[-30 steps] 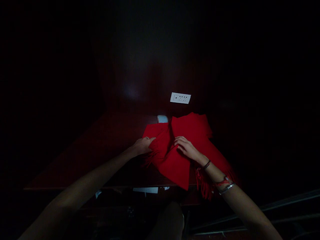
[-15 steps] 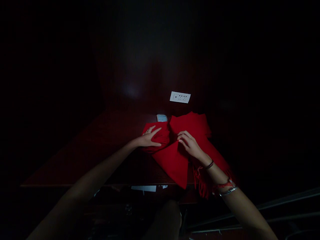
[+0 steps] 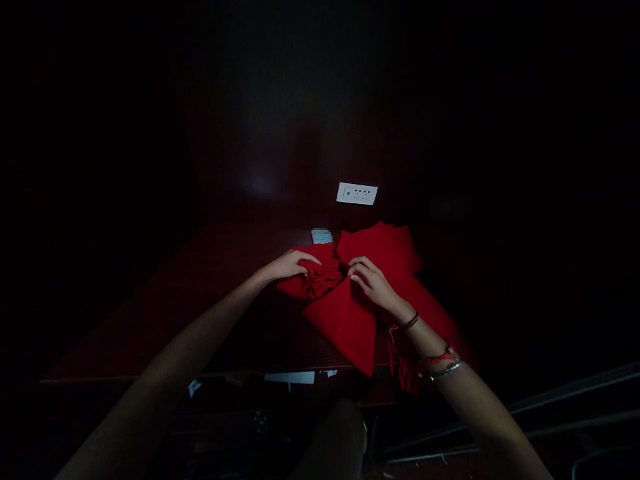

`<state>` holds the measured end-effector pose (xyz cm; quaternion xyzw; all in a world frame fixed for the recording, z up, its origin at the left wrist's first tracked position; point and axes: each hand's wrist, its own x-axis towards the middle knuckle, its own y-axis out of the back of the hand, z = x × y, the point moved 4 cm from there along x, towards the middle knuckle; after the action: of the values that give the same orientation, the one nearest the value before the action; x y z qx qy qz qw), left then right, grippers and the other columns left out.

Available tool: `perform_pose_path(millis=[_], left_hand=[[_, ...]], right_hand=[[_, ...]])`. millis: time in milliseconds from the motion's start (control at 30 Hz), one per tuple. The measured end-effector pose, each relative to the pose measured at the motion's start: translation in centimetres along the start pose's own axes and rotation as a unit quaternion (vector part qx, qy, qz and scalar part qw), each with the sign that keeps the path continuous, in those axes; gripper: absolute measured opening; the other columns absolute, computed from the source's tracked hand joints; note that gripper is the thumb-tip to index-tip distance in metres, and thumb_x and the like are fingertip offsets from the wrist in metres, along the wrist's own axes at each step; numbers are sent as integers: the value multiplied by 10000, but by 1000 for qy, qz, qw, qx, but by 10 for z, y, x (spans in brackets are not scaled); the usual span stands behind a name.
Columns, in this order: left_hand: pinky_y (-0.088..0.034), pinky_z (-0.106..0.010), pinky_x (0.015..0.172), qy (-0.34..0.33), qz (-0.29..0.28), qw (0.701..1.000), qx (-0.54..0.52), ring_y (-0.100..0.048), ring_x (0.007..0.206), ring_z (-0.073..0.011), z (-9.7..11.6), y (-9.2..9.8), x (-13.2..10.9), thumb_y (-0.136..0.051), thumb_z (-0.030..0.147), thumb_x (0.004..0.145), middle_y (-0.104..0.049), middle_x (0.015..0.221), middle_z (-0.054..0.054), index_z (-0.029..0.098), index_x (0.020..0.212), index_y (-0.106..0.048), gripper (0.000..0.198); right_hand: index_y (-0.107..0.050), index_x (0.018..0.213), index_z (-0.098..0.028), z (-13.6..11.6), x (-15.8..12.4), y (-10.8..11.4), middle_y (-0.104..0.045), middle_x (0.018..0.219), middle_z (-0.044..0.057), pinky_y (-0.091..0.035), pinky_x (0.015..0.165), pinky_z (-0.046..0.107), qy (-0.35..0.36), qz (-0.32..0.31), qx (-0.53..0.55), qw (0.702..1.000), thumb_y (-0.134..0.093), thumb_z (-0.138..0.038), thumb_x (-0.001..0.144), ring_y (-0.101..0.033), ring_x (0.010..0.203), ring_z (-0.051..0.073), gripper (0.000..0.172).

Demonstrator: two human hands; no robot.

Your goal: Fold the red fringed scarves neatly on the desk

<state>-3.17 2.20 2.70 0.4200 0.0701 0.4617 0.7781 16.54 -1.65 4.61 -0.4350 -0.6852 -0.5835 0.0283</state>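
Observation:
A red fringed scarf [image 3: 345, 327] lies in folds on a dark table, one pointed corner reaching toward the front edge. My left hand [image 3: 291, 264] is closed around gathered fringe at the scarf's left part. Just right of it, my right hand [image 3: 371, 279] pinches the tip of a folded flap between thumb and fingers. More of the scarf spreads behind and to the right of this hand, with fringe hanging under my right forearm. Bracelets circle my right wrist and forearm.
A white socket plate [image 3: 357, 193] is set in the dark wall behind. A small pale box or card stack [image 3: 321, 236] sits against the scarf's far edge. White papers [image 3: 290, 377] show below the table's front edge [image 3: 165, 377]. The surroundings are very dark.
My left hand, spread flat on the scarf before, has drawn slightly left and closed on the fringe, which is now bunched up. My right hand keeps its pinch, barely shifted left.

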Motion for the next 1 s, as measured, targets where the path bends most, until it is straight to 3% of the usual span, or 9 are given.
perform_pose_path(millis=[67,133,267,333,433,500,667,800,1000], left_hand=[[-356,-246,861,19,52,998,-19,-538,919,-161,6,-5,4,-476,102,645,-624,968,-9,160,913,-620,310],[-373,-267,855,44,36,996,-68,-546,898,-163,13,-26,6,-479,105,646,-635,933,-9,164,882,-625,284],[-433,-283,794,86,-169,953,-234,-565,862,-156,21,-60,-1,-554,111,610,-644,897,11,212,924,-599,332],[-422,-275,812,131,-120,939,-295,-551,913,-149,13,-42,-6,-557,110,614,-621,962,-13,194,955,-572,351],[-411,-252,819,234,79,922,-299,-520,983,-145,-11,0,-14,-485,177,710,-556,1081,-76,161,962,-541,259],[-427,-258,792,297,138,904,-274,-516,989,-152,-22,12,-19,-427,275,777,-525,1122,-96,169,1013,-497,268],[-464,-281,699,351,107,882,-296,-553,919,-182,-21,-7,-28,-390,568,746,-511,1134,-116,224,1209,-286,586],[-461,-269,671,348,56,895,-272,-581,821,-176,-8,-28,-35,-637,341,645,-584,986,-80,219,1289,-120,835],[-429,-247,763,349,77,929,-99,-528,934,-175,-15,-33,-45,-518,156,701,-564,1024,-73,163,1281,-234,646]], right_hand=[[-479,806,-192,1,1,3,-459,975,76,-363,830,297,-5,10,-1,1000,-351,-226,840,-451,943,163,137],[-479,800,-190,1,3,4,-461,965,74,-363,828,298,-7,21,-4,1000,-358,-225,837,-452,937,164,131],[-479,790,-186,-2,14,2,-462,938,69,-372,809,290,1,18,-9,1000,-365,-218,832,-460,903,161,125],[-479,793,-184,-6,23,-1,-462,933,65,-370,807,277,17,6,-10,1000,-362,-204,833,-460,892,154,125],[-482,797,-176,-7,40,-10,-466,913,58,-371,793,259,36,-17,-16,999,-365,-175,829,-460,862,143,121],[-490,797,-169,-5,53,-21,-469,896,55,-376,770,253,34,-40,-29,998,-378,-153,818,-461,833,140,116],[-528,792,-140,7,86,-59,-477,875,59,-370,738,244,-25,-99,-78,992,-431,-101,775,-459,780,129,106],[-550,737,-130,11,98,-72,-495,811,48,-365,721,225,-67,-108,-78,989,-479,-89,750,-461,741,115,83],[-574,753,-135,21,33,-7,-526,780,42,-369,698,232,-145,-2,-81,986,-513,-153,746,-477,723,121,64]])
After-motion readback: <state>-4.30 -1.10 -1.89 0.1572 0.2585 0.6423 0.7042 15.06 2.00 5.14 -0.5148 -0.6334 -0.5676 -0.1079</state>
